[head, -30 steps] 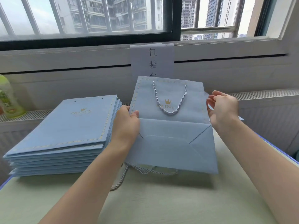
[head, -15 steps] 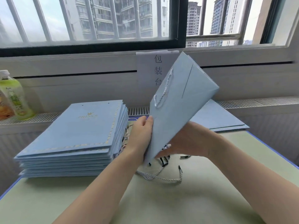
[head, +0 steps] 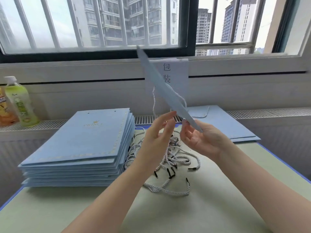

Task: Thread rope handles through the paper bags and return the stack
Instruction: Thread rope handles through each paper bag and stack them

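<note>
- Leftmost, at 9 o'clock, 2 drink bottles stand on the vent ledge: a green bottle and, touching its left side, an orange bottle cut by the frame edge.
- Next, toward 8 o'clock, a tall stack of flat blue bags lies on the table, holes in the top bag unthreaded.
- At centre, loose rope handles lie tangled on the table, just right of the stack.
- Above them, the left hand is open, fingers straight, touching nothing I can make out.
- At 12 o'clock, the held bag stands edge-on and tilted, its rope loops hanging.
- Just right of centre, the right hand pinches that bag's lower corner.
- At 3 o'clock, finished bags lie flat, a handle showing.
</note>
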Action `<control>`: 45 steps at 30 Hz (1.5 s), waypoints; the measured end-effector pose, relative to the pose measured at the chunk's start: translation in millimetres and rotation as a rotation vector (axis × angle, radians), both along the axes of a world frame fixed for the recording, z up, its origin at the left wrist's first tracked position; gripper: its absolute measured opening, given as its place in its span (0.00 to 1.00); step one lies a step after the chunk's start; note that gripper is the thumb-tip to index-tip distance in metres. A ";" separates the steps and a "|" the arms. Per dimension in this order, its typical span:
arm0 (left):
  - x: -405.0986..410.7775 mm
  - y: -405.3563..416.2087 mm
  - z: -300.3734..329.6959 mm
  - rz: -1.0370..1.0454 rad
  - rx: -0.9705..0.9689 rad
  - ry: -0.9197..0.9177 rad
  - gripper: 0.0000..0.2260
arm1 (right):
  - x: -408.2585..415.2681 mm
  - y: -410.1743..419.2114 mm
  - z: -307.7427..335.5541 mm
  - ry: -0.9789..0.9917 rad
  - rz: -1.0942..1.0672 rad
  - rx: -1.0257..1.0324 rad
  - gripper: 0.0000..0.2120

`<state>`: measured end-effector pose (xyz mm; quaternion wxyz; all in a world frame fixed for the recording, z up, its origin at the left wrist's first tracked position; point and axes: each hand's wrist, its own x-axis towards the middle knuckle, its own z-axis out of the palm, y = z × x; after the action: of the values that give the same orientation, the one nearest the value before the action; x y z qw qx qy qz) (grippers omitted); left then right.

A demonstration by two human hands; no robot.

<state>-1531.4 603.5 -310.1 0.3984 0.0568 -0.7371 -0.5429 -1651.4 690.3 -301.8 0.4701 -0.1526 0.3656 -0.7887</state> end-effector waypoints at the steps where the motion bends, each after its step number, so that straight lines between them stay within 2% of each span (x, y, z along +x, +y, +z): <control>1: 1.8 0.3 2.7 0.004 0.089 0.051 0.13 | -5.9 1.7 1.6 -0.007 -0.067 -0.011 0.04; 4: 5.9 -6.5 8.3 0.010 0.407 0.164 0.23 | -11.5 10.1 13.3 0.023 -0.199 0.016 0.05; 7: 9.9 -12.2 11.8 0.022 0.676 0.210 0.24 | -20.6 11.0 14.0 0.115 -0.300 0.045 0.08; 9: 10.9 -15.5 11.0 0.061 0.769 0.183 0.19 | -24.0 12.8 12.8 0.214 -0.320 0.036 0.11; 12: 8.8 -18.8 6.6 0.119 0.790 0.117 0.06 | -28.0 15.9 9.9 0.305 -0.341 0.009 0.13; 15: 6.3 -20.6 2.8 0.126 0.843 0.096 0.03 | -34.5 12.8 1.5 0.389 -0.431 0.055 0.13; 19: 4.3 -21.8 -5.7 0.177 0.774 -0.010 0.06 | -32.7 11.5 -5.8 0.586 -0.549 0.293 0.14; 22: 5.6 -20.9 -6.5 0.184 0.771 -0.056 0.07 | -35.6 10.6 -10.0 0.628 -0.577 0.405 0.15; 29: 6.7 -23.4 -1.9 0.161 0.790 -0.104 0.08 | -38.1 9.6 -11.2 0.665 -0.612 0.402 0.14; 31: 7.4 -24.7 -0.6 0.122 0.828 -0.096 0.11 | -38.3 12.8 -5.5 0.549 -0.604 0.340 0.14; 34: 7.7 -27.4 0.6 0.047 0.925 -0.025 0.17 | -37.4 14.0 3.1 0.091 -0.451 0.106 0.15; 35: 7.5 -27.6 1.1 0.023 0.956 0.009 0.17 | -36.7 14.0 3.9 -0.005 -0.379 0.010 0.12; 36: 7.2 -27.6 1.8 0.001 0.982 0.045 0.17 | -33.5 14.1 4.7 -0.014 -0.294 -0.054 0.09; 37: 6.3 -26.9 2.7 -0.012 0.994 0.076 0.15 | -29.6 14.0 3.9 0.039 -0.210 -0.086 0.11; 39: 4.5 -23.0 3.6 -0.009 0.976 0.103 0.11 | -16.7 12.8 2.5 0.287 0.029 -0.069 0.14; 41: 2.2 -19.0 2.1 -0.012 0.925 0.098 0.11 | -3.7 10.1 -3.3 0.474 0.239 -0.034 0.11; 43: 1.4 -17.3 1.0 -0.002 0.822 0.051 0.11 | 5.4 2.5 -6.5 0.444 0.224 -0.005 0.07; 45: 1.5 -18.4 0.7 0.072 0.589 -0.101 0.09 | 7.6 -7.3 -7.3 0.322 0.017 0.027 0.04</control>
<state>-1529.9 585.2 -309.4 0.3466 0.2231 -0.5644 -0.7153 -1643.7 683.1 -309.1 0.4140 -0.2740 0.4456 -0.7450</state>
